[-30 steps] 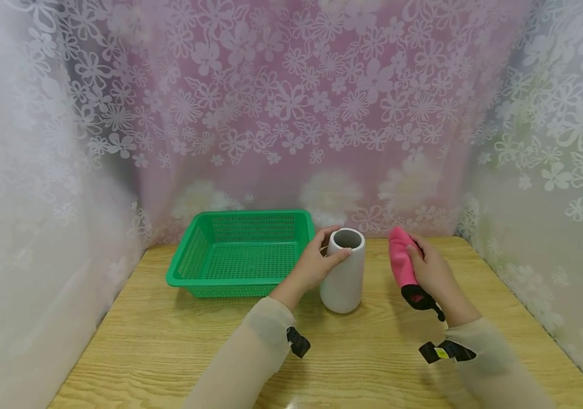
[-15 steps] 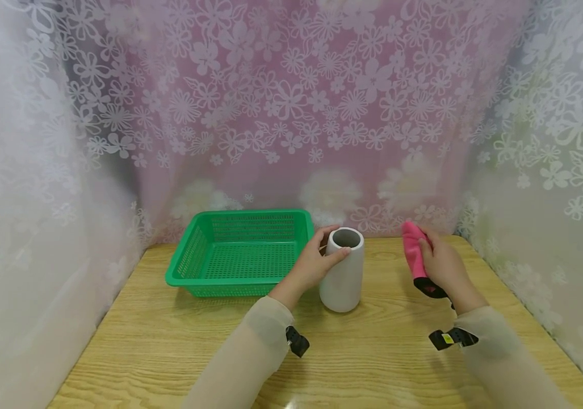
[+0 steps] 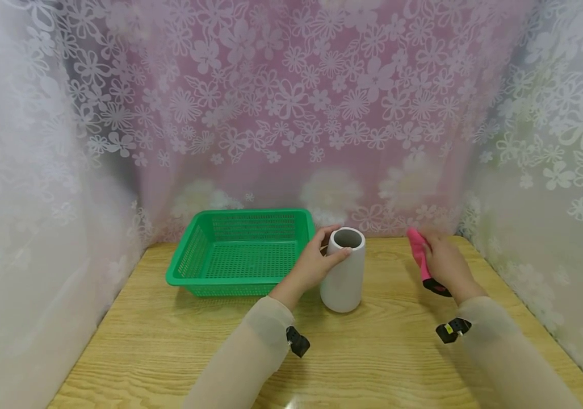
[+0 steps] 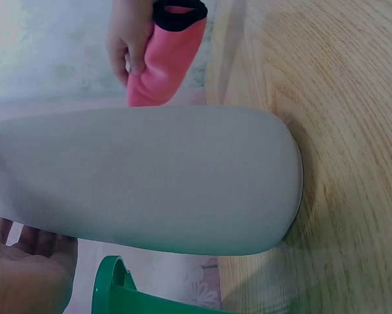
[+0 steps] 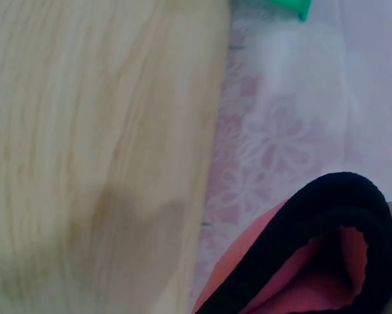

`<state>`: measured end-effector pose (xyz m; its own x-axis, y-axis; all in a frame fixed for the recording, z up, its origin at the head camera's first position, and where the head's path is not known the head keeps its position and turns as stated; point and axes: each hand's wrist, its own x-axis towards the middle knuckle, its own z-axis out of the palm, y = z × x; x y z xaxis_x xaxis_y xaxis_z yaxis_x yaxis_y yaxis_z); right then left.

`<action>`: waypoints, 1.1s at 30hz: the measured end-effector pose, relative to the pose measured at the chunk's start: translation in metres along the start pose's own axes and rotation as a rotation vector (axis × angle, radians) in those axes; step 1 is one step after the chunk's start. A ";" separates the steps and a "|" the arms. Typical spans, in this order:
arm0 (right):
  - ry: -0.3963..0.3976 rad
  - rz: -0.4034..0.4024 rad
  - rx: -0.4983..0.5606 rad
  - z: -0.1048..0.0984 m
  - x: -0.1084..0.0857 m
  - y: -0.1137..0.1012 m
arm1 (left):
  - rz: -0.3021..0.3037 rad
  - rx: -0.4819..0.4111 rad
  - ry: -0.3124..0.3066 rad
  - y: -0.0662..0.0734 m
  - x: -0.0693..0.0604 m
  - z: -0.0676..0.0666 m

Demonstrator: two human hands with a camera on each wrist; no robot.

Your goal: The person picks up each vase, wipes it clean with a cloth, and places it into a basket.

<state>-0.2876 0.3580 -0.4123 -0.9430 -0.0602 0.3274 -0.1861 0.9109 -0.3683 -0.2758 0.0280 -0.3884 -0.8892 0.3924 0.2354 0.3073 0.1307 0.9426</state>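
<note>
A tall white vase (image 3: 343, 284) stands upright on the wooden table, its round mouth facing up. My left hand (image 3: 317, 262) grips it near the top, thumb at the front of the rim and fingers behind. The vase's smooth side fills much of the left wrist view. To the right, raised above the tabletop, my right hand (image 3: 447, 264) holds a pink fabric pouch (image 3: 417, 250) with a black-trimmed opening. That opening (image 5: 339, 196) gapes in the right wrist view and shows a pink lining. The right hand's fingertips are partly hidden behind the cloth.
Left of the vase sits a green plastic basket (image 3: 242, 282) with perforated walls. The wooden table (image 3: 168, 346) ends at a flowered pink curtain (image 3: 291, 125) behind, and pale flowered sheets hang on both sides.
My right hand has carried the pouch rightward, away from the vase, then slightly lower and tilted so less pink shows. The left hand, vase and basket stay put.
</note>
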 end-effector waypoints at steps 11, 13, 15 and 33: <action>-0.179 -0.002 -0.148 0.014 0.004 0.024 | 0.001 -0.009 -0.004 0.000 0.000 -0.001; -0.206 -0.007 -0.170 0.017 0.003 0.027 | 0.001 -0.009 -0.003 0.000 0.000 -0.001; -0.227 -0.017 -0.188 0.020 0.002 0.029 | 0.003 -0.008 -0.003 0.000 -0.001 -0.001; -0.291 0.003 -0.256 0.042 -0.007 0.024 | 0.008 -0.005 -0.003 0.002 -0.001 0.000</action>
<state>-0.2970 0.3629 -0.4594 -0.9892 -0.1373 0.0523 -0.1430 0.9814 -0.1279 -0.2741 0.0275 -0.3870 -0.8855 0.3964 0.2424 0.3130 0.1233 0.9417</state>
